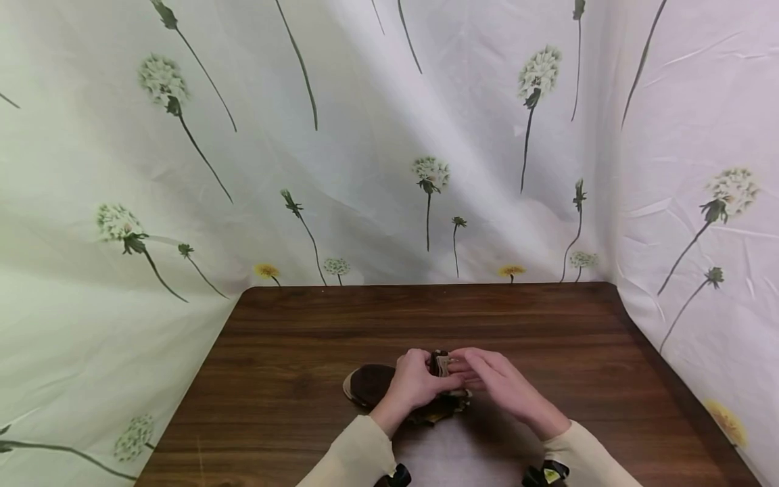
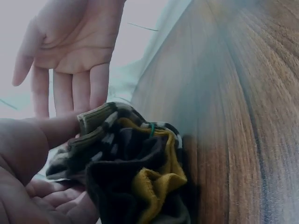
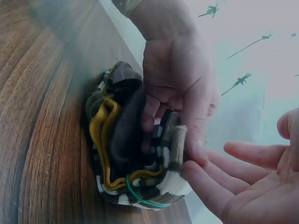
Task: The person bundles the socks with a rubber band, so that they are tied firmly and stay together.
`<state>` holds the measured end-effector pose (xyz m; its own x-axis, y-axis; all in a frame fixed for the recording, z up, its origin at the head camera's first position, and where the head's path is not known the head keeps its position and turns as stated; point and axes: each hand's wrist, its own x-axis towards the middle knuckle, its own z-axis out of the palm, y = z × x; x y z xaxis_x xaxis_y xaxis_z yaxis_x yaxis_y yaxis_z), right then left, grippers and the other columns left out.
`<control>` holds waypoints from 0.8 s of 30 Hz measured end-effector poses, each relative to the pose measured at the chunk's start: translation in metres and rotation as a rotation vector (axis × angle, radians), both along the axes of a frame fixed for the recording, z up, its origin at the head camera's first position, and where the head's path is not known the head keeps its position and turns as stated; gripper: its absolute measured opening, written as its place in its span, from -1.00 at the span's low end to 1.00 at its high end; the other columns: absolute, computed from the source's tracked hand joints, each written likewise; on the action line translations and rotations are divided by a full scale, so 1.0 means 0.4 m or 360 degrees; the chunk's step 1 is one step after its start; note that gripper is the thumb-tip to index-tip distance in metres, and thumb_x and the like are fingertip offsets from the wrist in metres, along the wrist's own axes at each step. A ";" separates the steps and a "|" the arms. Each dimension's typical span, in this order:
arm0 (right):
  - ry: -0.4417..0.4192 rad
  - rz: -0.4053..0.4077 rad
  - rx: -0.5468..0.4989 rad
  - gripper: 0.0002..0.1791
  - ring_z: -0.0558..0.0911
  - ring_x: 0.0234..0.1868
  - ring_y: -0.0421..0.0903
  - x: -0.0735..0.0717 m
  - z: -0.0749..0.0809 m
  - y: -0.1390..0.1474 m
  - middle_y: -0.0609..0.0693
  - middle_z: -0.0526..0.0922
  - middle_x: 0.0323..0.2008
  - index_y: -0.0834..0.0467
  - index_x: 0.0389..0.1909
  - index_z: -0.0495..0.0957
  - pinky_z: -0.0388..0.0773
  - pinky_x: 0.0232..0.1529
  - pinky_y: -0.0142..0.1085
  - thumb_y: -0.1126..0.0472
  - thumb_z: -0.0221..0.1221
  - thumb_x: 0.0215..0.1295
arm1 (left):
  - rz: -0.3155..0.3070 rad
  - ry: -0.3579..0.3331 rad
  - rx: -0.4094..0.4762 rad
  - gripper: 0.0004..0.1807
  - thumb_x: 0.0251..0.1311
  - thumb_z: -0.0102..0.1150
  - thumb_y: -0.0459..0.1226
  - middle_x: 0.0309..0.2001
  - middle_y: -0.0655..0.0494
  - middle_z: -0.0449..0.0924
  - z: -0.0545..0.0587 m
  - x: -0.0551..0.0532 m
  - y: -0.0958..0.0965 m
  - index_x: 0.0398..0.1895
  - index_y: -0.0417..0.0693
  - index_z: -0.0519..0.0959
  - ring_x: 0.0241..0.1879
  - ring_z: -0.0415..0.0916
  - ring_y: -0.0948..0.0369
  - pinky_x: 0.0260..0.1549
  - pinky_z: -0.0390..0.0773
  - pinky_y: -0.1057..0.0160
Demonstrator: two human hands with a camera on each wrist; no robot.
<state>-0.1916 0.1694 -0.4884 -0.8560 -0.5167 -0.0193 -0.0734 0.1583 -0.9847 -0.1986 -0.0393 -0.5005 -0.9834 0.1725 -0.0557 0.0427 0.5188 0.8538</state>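
A bundle of folded socks (image 1: 372,384) lies on the wooden table, in dark, mustard-yellow and camouflage-patterned knit. A thin green band (image 3: 142,195) runs round one end of the socks (image 3: 105,126). My left hand (image 1: 416,382) grips the bundle, its thumb pressed on the ribbed camouflage cuff (image 2: 96,119); some fingers are tucked behind the fabric. At the right side of the cuff is my right hand (image 1: 502,385), its fingers extended and fairly straight. In the right wrist view, its fingertips reach the cuff beside the left thumb.
The dark wood table (image 1: 292,338) has rounded back corners. White cloth (image 1: 365,135) printed with dandelions hangs behind it and on both sides. Black straps (image 1: 544,473) sit on both wrists over cream sleeves (image 1: 349,453).
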 end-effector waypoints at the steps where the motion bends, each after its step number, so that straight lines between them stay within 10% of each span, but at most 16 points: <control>1: -0.0003 0.0003 -0.0003 -0.33 0.64 0.24 0.25 -0.001 -0.002 -0.002 0.41 0.61 0.22 0.47 0.39 0.40 0.65 0.16 -0.10 -0.06 -0.25 0.77 | 0.0012 -0.0015 0.0000 -0.60 -0.05 0.69 -0.01 -0.54 0.20 0.64 -0.003 0.001 -0.001 -0.45 -0.08 0.69 -0.54 0.50 0.27 -0.52 0.52 0.28; 7: 0.0147 -0.0068 0.0065 -0.46 0.70 0.14 0.21 -0.011 -0.017 0.005 0.32 0.71 0.09 0.41 0.24 0.54 0.69 0.09 -0.03 0.03 -0.17 0.76 | 0.0008 -0.0032 0.0069 -0.66 -0.03 0.70 -0.13 -0.51 0.16 0.70 -0.015 -0.003 -0.015 -0.42 -0.13 0.70 -0.54 0.54 0.28 -0.52 0.55 0.27; 13: 0.0882 -0.0187 0.0446 -0.90 0.74 -0.16 -0.14 -0.033 -0.060 0.037 0.01 0.76 -0.16 0.14 -0.09 0.71 0.71 -0.18 -0.27 0.31 0.26 0.48 | -0.0029 -0.0110 0.0317 -0.74 0.14 0.58 -0.26 -0.51 0.11 0.69 -0.023 0.001 -0.031 -0.40 -0.20 0.63 -0.54 0.60 0.26 -0.53 0.64 0.27; 17: 0.1402 -0.0065 0.0531 -0.72 0.71 -0.16 -0.19 -0.054 -0.110 0.051 -0.11 0.71 -0.18 0.12 -0.17 0.72 0.70 -0.17 -0.31 0.50 0.42 0.16 | -0.0080 -0.0215 0.0539 -0.79 0.23 0.47 -0.39 -0.38 0.01 0.74 -0.032 0.004 -0.041 -0.21 -0.31 0.60 -0.41 0.69 0.15 -0.43 0.73 0.18; 24: 0.1777 0.0145 0.0545 -0.60 0.69 -0.06 -0.18 -0.074 -0.136 0.045 -0.10 0.68 -0.06 0.06 -0.11 0.73 0.66 -0.05 -0.35 0.50 0.48 0.06 | -0.0079 -0.0286 0.0706 -0.76 0.31 0.38 -0.42 -0.25 -0.16 0.78 -0.048 0.003 -0.064 -0.05 -0.42 0.61 -0.33 0.70 0.21 -0.33 0.72 0.22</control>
<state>-0.2213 0.1874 -0.5428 -0.4459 -0.6904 0.5697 -0.8950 0.3523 -0.2736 -0.1973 -0.0649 -0.5196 -0.9550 0.2644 -0.1345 -0.1104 0.1041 0.9884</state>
